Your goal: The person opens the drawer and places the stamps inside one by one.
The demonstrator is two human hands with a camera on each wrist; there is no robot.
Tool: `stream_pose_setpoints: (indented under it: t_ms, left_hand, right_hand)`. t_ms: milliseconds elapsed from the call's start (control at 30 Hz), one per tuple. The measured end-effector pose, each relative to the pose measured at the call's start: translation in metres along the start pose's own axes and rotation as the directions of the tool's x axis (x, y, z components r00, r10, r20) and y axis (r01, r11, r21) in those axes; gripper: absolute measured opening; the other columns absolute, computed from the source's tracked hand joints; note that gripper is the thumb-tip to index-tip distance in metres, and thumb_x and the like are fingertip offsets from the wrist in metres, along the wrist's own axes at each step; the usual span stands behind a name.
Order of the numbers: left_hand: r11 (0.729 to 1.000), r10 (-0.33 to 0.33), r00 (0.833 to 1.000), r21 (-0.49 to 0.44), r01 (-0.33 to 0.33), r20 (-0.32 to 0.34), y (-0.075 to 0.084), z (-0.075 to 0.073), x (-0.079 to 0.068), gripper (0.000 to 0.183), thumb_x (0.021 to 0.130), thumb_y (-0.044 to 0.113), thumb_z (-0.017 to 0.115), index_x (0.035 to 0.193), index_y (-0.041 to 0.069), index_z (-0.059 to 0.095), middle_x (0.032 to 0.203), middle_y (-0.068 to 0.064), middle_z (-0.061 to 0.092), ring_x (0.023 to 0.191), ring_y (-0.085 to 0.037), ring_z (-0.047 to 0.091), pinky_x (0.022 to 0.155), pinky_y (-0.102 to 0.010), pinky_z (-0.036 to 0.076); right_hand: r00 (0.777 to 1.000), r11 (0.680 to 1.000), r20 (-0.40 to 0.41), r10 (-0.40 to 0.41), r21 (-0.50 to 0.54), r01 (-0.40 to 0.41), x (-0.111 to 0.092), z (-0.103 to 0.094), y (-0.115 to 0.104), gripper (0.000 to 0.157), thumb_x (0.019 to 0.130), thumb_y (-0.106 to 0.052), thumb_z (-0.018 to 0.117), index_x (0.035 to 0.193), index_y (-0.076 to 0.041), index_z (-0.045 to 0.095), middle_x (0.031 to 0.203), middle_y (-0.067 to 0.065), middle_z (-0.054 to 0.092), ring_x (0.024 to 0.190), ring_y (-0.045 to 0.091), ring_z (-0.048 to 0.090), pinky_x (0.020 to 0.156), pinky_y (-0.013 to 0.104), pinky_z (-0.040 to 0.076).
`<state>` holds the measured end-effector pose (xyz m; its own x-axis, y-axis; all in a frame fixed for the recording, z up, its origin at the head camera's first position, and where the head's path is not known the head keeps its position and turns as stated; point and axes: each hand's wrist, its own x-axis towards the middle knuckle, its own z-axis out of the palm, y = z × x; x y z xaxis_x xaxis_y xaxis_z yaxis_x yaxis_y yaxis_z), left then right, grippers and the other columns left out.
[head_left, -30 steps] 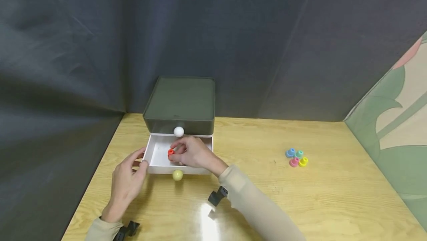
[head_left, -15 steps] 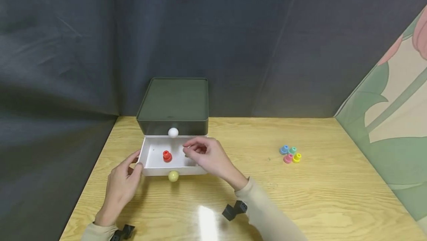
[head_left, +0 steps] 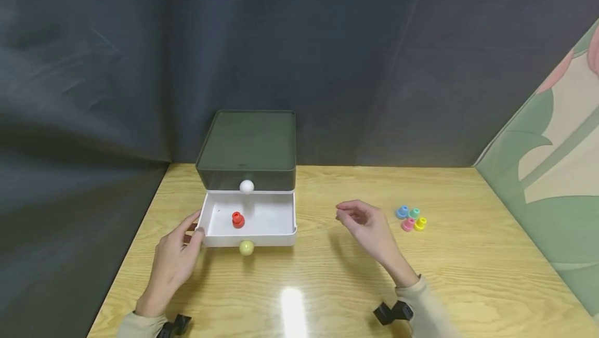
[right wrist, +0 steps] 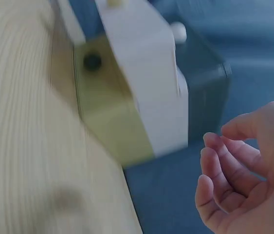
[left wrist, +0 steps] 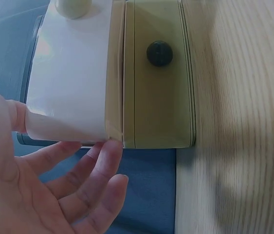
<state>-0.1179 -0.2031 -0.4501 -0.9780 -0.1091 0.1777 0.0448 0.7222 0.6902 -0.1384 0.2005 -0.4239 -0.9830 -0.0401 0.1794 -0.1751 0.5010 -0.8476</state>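
A small red stepped, knob-like piece (head_left: 238,220) sits inside the pulled-out white drawer (head_left: 276,241), left of its middle. My left hand (head_left: 175,260) holds the drawer's front left corner, thumb at the top and fingers against the side; the left wrist view shows the fingertips (left wrist: 111,146) touching it. Over the table, between the drawer and a small cluster of coloured pieces, my right hand (head_left: 372,231) is bent loosely with nothing in it. That cluster has a blue piece (head_left: 402,212), a teal piece (head_left: 414,213), a pink piece (head_left: 408,224) and a yellow piece (head_left: 420,223).
The dark green-topped cabinet (head_left: 250,140) stands against the dark curtain (head_left: 327,57). Its upper drawer has a white knob (head_left: 246,187), the pulled-out one a yellowish knob (head_left: 246,248). Below it, the wrist views show an olive drawer (left wrist: 158,102) with a dark knob.
My right hand has let go of the red piece inside the drawer and moved right, out over the table. The left hand stays at the drawer's corner.
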Motion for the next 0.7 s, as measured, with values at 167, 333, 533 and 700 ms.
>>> stream_pose_setpoints:
  t_ms: [167,333,533,700]
  left_hand:
    - [1.000,0.015,1.000,-0.004,-0.015,-0.004,0.000,0.001,0.000,0.049,0.107,0.022,0.049,0.152,0.008,0.059,0.124,-0.020,0.075,0.103,-0.033,0.074,0.085,-0.045,0.058]
    - [0.999,0.029,0.999,-0.018,-0.029,-0.018,0.000,0.001,0.001,0.048,0.107,0.020,0.050,0.151,0.006,0.059,0.123,-0.020,0.075,0.106,-0.034,0.074,0.087,-0.044,0.060]
    - [0.999,0.042,0.999,-0.030,-0.042,-0.018,0.000,0.002,0.002,0.047,0.107,0.018,0.051,0.151,0.006,0.060,0.124,-0.020,0.074,0.103,-0.032,0.074,0.089,-0.045,0.061]
    - [0.999,0.042,0.999,-0.030,-0.042,-0.008,-0.001,0.002,0.002,0.047,0.108,0.018,0.050,0.152,0.005,0.059,0.124,-0.020,0.074,0.103,-0.032,0.074,0.089,-0.044,0.061]
  right_hand:
    - [0.994,0.987,-0.105,0.040,-0.150,-0.055,-0.013,-0.043,0.034,0.027,0.106,-0.023,0.067,0.124,-0.006,0.077,0.111,0.011,0.081,0.095,-0.002,0.070,0.084,0.020,0.056]
    - [0.981,0.959,-0.173,0.084,-0.255,-0.127,-0.023,-0.078,0.064,0.036,0.108,-0.030,0.064,0.131,-0.005,0.074,0.117,0.018,0.079,0.098,0.007,0.069,0.078,0.017,0.053]
    - [0.971,0.948,-0.183,0.155,-0.250,-0.198,-0.029,-0.099,0.096,0.045,0.107,-0.032,0.066,0.138,-0.001,0.066,0.117,0.024,0.078,0.088,0.020,0.075,0.059,0.025,0.053]
    - [0.961,0.936,-0.151,0.232,-0.235,-0.262,-0.031,-0.102,0.110,0.057,0.105,-0.040,0.069,0.145,0.001,0.060,0.117,0.027,0.076,0.075,0.010,0.071,0.060,0.027,0.055]
